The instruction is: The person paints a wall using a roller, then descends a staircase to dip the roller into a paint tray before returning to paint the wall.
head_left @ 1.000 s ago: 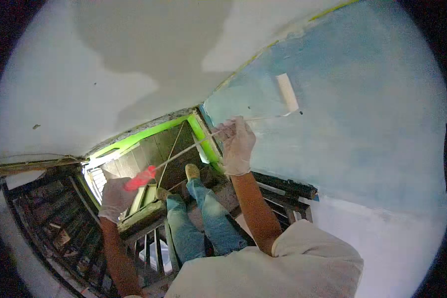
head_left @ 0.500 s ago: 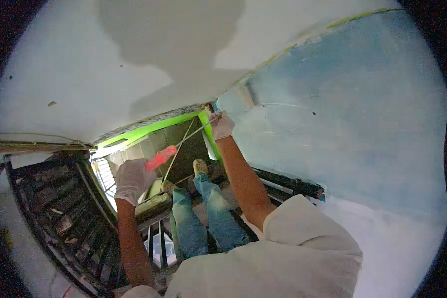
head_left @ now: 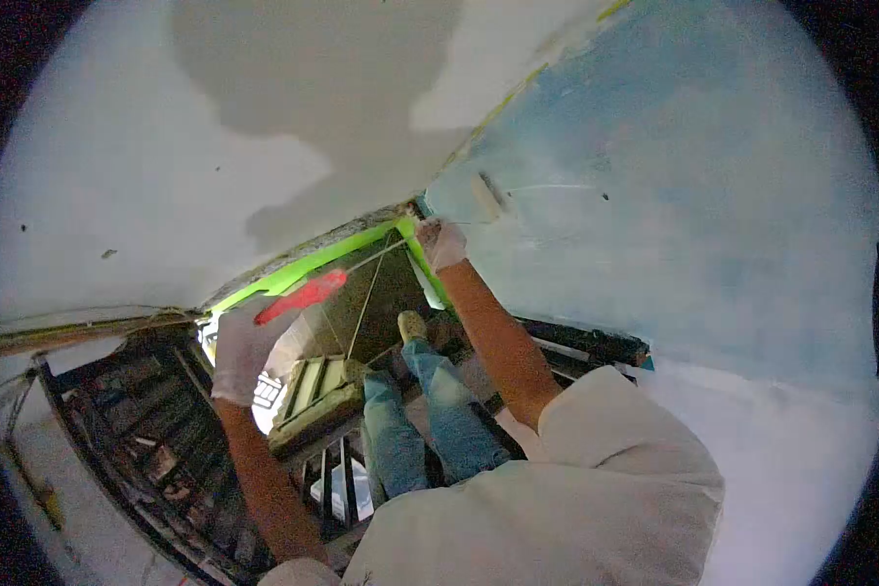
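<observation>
My left hand (head_left: pixel 244 352), in a pale thin glove, is closed around the red handle (head_left: pixel 308 296) of a paint roller. Its thin metal rod (head_left: pixel 381 256) runs up to the right. There my right hand (head_left: pixel 441 244), also gloved, grips the rod near the wall corner. Beyond the right hand, the narrow roller head (head_left: pixel 488 197) lies against the blue-painted wall (head_left: pixel 674 195), just below the edge with the white surface. The link between rod and head is thin and partly hidden by the right hand.
Far below my feet (head_left: pixel 412 327) drops a stairwell with a bright green frame edge (head_left: pixel 332 256). Dark metal railings (head_left: pixel 137 430) stand at left, and black bars (head_left: pixel 337 483) run beneath my legs. A black rail (head_left: pixel 586 342) lies along the blue wall. My shadow falls on the white surface (head_left: pixel 117 146).
The roller head has slid a little down along the blue wall. My left hand has shifted slightly left with the handle. The whole view has tilted a little.
</observation>
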{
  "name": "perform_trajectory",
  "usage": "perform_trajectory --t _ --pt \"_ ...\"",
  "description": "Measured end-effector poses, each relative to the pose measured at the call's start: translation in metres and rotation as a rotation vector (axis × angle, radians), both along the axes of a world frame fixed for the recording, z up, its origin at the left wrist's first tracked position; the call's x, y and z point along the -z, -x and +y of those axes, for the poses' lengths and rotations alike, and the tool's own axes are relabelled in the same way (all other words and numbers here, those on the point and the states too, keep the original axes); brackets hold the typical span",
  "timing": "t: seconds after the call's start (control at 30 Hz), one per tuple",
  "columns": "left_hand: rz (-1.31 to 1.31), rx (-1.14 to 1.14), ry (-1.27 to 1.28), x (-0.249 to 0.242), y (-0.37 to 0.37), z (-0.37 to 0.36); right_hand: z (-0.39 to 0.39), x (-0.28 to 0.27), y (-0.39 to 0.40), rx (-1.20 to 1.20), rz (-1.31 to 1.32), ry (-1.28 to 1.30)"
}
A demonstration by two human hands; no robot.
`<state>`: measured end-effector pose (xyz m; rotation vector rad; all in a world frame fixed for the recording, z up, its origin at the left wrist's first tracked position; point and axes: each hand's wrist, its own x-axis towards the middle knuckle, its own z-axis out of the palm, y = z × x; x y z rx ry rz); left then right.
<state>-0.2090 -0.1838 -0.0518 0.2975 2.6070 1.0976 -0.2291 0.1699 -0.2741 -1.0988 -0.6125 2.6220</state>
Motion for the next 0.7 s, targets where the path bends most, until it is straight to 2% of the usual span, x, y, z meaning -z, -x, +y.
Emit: perform_trajectory --t 0.03,0.1,0.17,0.27,0.3,0.33,0.43,0.47,0.5,0.57,0.63,0.7 --pt "-0.084 -0.078 0.003 -0.013 -0.006 -0.006 -0.008 -0.034 -0.003 0.006 0.007 -0.003" --pt "-0.138 -0.143 -0.049 -0.01 -0.015 -0.027 -0.026 -0.099 -0.012 0.004 0.032 -0.073" --pt "-0.142 -0.132 -0.084 -0.006 -0.018 -0.043 -0.03 -0.132 -0.022 0.028 0.042 -0.157" --pt "-0.195 -0.133 -0.207 -0.001 -0.022 -0.048 -0.041 -0.225 -0.033 0.012 0.134 -0.2" --pt "-0.244 -0.139 -0.289 0.0 -0.024 -0.049 -0.045 -0.251 -0.036 0.037 0.183 -0.316" --pt "-0.251 -0.061 -0.178 -0.004 -0.025 -0.05 -0.047 -0.264 -0.039 0.06 0.231 -0.428" --pt "-0.354 -0.077 -0.207 -0.012 -0.038 -0.051 -0.052 -0.267 -0.049 0.045 0.212 -0.442" --pt "-0.269 -0.105 -0.229 -0.004 -0.047 -0.056 -0.055 -0.257 -0.054 0.045 0.213 -0.438" --pt "-0.263 -0.108 -0.225 -0.002 -0.051 -0.065 -0.059 -0.234 -0.06 0.005 0.143 -0.382" --pt "-0.427 -0.044 -0.071 0.003 -0.06 -0.081 -0.062 -0.184 -0.064 -0.034 0.066 -0.318" --pt "-0.458 -0.099 -0.046 0.015 -0.07 -0.078 -0.064 -0.124 -0.07 -0.119 -0.016 -0.117" --pt "-0.185 -0.027 0.154 0.017 -0.077 -0.053 -0.054 -0.046 -0.07 -0.189 0.057 -0.106"
